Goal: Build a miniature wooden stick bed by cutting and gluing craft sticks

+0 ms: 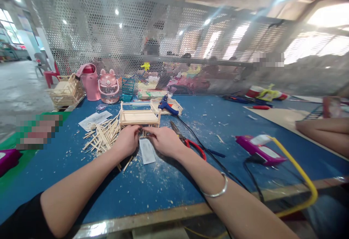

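Note:
A small wooden stick frame [139,117], shaped like a little cot, stands on the blue table [163,181]. My left hand [127,141] and my right hand [165,141] meet just in front of it, fingers curled together at its near lower edge. Both pinch something small there that I cannot make out. A silver bangle [218,191] sits on my right wrist. A pile of loose wooden sticks [102,137] lies just left of my left hand. A white paper slip [147,151] lies under the hands.
Red-handled cutters [188,141] and a blue glue gun [167,107] with a black cord lie to the right. A purple tool [259,150] with yellow hose is farther right. Pink bottles [91,81], a finished wooden frame [67,92] and another person's forearm [324,133] surround the area.

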`<state>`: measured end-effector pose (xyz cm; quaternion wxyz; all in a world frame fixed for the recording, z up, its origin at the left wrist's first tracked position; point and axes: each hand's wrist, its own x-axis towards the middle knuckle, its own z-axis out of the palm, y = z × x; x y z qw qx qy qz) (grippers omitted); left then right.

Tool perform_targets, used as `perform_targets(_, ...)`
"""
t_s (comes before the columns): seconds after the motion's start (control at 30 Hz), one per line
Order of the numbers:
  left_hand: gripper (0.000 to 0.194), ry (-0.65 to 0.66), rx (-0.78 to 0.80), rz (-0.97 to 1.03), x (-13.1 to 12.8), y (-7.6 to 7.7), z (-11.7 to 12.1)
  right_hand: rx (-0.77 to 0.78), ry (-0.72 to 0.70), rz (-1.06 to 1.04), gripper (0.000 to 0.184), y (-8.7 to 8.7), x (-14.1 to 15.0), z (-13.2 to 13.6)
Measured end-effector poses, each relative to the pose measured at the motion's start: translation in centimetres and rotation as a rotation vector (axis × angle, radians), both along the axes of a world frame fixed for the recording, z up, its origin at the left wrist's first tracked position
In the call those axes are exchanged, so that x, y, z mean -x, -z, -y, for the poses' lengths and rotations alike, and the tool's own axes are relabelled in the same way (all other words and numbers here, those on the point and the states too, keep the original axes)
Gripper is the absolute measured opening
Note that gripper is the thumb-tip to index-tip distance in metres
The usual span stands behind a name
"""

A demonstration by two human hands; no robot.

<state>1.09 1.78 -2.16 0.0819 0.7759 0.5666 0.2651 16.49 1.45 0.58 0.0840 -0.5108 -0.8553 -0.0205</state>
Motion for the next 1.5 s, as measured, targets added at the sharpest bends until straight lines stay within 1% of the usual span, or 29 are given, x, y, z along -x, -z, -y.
perform_targets(0.13, 0.029, -0.025, 0.022, -0.028, -0.24, -0.07, 0.03, -0.011, -0.022, -0.009, 0.039, 0.01, -0.04, -0.01)
perform_targets(0.3, 0.029, 0.011, 0.038, 0.064, -0.3, 0.05, -0.28, -0.013, -0.027, -0.006, 0.039, 0.04, -0.09, -0.03)
perform_targets(0.47, 0.027, -0.037, 0.079, 0.091, -0.44, 0.17, -0.55, -0.015, -0.043, -0.017, 0.038, 0.11, -0.15, -0.06)
perform_targets(0.73, 0.025, -0.077, 0.123, 0.093, -0.62, 0.01, -0.55, 0.018, -0.04, -0.047, 0.037, 0.18, -0.2, -0.06)
perform_targets(0.87, 0.026, -0.078, 0.11, 0.078, -0.59, -0.02, -0.51, 0.008, -0.044, -0.089, 0.037, 0.44, -0.31, -0.16)
perform_targets(1.13, 0.025, -0.056, 0.095, 0.071, -0.48, 0.05, -0.51, -0.012, -0.051, -0.048, 0.038, 0.33, -0.27, -0.15)
perform_targets(1.5, 0.027, -0.08, 0.103, 0.063, -0.52, 0.09, -0.62, -0.015, -0.038, -0.062, 0.039, 0.57, -0.45, -0.31)
